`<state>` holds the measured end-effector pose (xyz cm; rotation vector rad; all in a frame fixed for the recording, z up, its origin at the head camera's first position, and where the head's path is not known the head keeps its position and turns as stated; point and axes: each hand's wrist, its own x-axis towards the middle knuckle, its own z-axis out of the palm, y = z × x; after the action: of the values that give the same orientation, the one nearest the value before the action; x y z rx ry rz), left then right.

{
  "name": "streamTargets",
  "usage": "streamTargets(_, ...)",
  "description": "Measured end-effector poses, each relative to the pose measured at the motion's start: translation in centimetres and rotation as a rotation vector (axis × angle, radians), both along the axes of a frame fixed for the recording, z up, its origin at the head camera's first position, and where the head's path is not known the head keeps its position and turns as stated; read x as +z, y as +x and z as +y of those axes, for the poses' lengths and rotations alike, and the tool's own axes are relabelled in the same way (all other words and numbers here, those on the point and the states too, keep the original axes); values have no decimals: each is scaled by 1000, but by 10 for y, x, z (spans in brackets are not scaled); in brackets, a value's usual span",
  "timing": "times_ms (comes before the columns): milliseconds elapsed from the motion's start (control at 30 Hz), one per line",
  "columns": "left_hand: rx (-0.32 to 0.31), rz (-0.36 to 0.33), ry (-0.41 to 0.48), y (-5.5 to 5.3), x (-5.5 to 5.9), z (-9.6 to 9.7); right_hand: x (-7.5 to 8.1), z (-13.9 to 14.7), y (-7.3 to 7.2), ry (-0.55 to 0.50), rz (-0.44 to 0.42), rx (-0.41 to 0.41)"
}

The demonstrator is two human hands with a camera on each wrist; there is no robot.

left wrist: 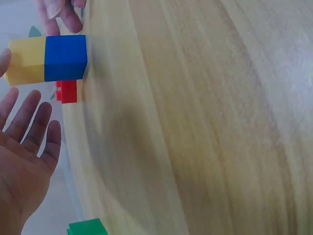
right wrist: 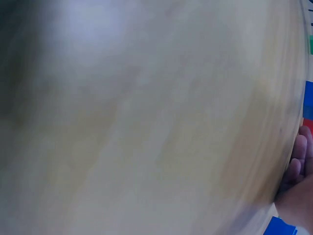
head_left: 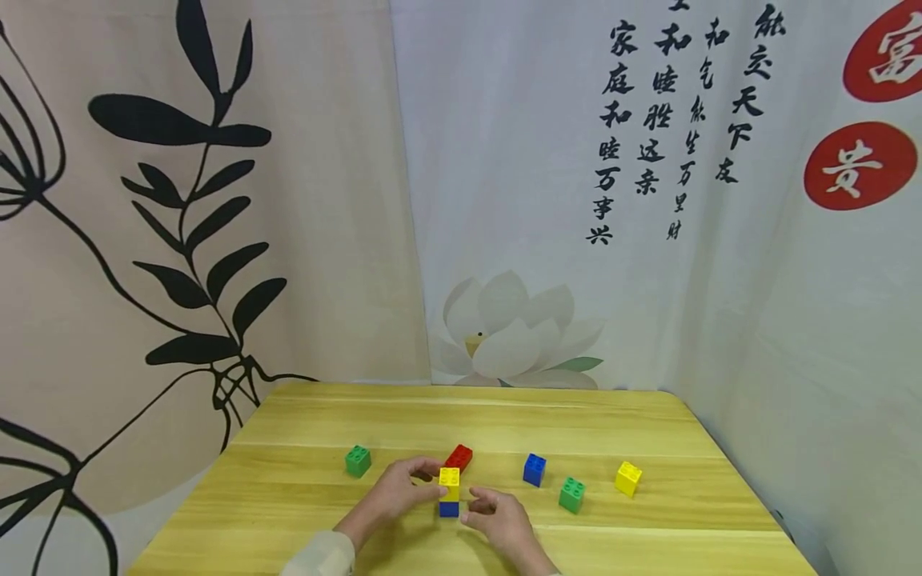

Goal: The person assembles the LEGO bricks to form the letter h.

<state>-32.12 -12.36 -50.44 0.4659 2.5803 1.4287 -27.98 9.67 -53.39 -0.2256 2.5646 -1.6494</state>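
Observation:
A yellow brick (head_left: 450, 483) sits on top of a blue brick (head_left: 449, 510), forming a small upright stack near the table's middle. My left hand (head_left: 400, 488) is at the stack's left, its thumb touching the yellow brick. In the left wrist view, the other fingers (left wrist: 36, 125) are spread and fairly straight, apart from the bricks. To the right of the stack is my right hand (head_left: 502, 522), fingers loosely bent, with a narrow gap to the blue brick. Just behind the stack lies a red brick (head_left: 458, 458), partly hidden.
A green brick (head_left: 358, 462) lies to the left. Toward the right are another blue brick (head_left: 535, 470), a second green brick (head_left: 572, 495) and another yellow brick (head_left: 628, 478). The wooden table (head_left: 648, 552) ends at a printed curtain (head_left: 346, 240) behind it.

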Motion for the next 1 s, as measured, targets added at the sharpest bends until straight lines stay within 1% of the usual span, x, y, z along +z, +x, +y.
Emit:
streamTargets(67, 2, 9, 7, 0, 3, -1, 1, 1, 1, -3, 6, -5)
streamTargets(233, 33, 47, -7, -1, 10, -5, 2, 1, 2, -25, -32, -14)
streamTargets(300, 40, 53, -11, -3, 13, -5, 3, 2, 3, -36, -39, -14)
streamTargets(433, 36, 51, -7, -5, 19, -4, 6, 6, 5, -35, -22, -16)
streamTargets(567, 29, 63, -6, -6, 26, -1, 8, 11, 4, -20, -5, -17)
streamTargets(700, 34, 72, 6, -8, 31, 3, 11, 15, 3, -4, 16, -23)
streamTargets(800, 42, 74, 8, -9, 35, 7, 13, 18, 3, 0, 10, -45)
streamTargets(933, 45, 85, 10, -7, 41, 13, 17, 21, 1, -4, -6, -74)
streamTargets(1000, 52, 85, 13, -6, 45, 16, 21, 23, 0, -4, 5, -74)
